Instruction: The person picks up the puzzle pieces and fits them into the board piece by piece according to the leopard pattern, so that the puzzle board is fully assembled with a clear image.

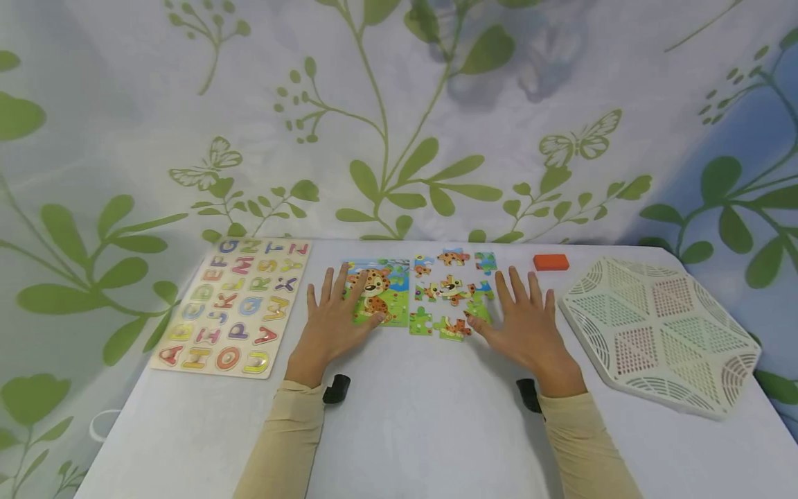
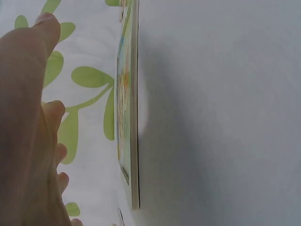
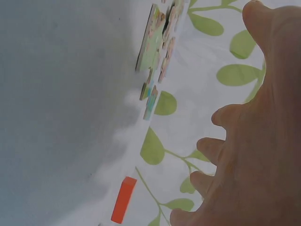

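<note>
My left hand (image 1: 334, 324) hovers with spread fingers over the left edge of a puzzle board (image 1: 399, 305) that carries a leopard picture. In the left wrist view the board (image 2: 128, 108) lies flat on the table, apart from the fingers. Right of it, loose jigsaw pieces (image 1: 451, 291) with leopard and grass parts lie in a rough square with gaps between them. My right hand (image 1: 526, 329), fingers spread, is above the table just right of these pieces, its thumb close to the lower right ones. Neither hand holds anything.
An alphabet board (image 1: 212, 326) with colourful letters lies at the left. Behind the right hand sits an orange block (image 1: 551, 263). A white patterned hexagonal board (image 1: 663, 333) lies at the right. A leaf-printed cloth (image 1: 399, 138) hangs along the table's back edge.
</note>
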Tool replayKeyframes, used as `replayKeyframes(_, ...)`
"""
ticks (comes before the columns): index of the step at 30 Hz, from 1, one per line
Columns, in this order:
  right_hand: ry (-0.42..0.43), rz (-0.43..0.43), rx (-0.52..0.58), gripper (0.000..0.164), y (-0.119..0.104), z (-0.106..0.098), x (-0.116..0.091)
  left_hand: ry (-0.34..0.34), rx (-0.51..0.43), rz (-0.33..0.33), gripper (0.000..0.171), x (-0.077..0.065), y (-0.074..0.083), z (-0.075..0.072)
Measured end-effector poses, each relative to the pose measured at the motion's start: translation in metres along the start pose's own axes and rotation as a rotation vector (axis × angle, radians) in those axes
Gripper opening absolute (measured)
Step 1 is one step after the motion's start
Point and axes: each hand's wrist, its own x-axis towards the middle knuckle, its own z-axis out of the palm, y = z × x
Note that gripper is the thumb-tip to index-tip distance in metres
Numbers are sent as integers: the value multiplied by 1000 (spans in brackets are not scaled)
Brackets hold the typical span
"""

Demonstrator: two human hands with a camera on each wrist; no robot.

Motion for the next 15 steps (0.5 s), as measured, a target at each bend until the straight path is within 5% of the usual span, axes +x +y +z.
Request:
replayKeyframes(7,7,-45,105,96,5,4,4,-25,-109,-10,91,5,-4,8)
replayKeyframes(15,64,-48,334,69,-4,4,11,-44,-224,-18,108,8,-25,22)
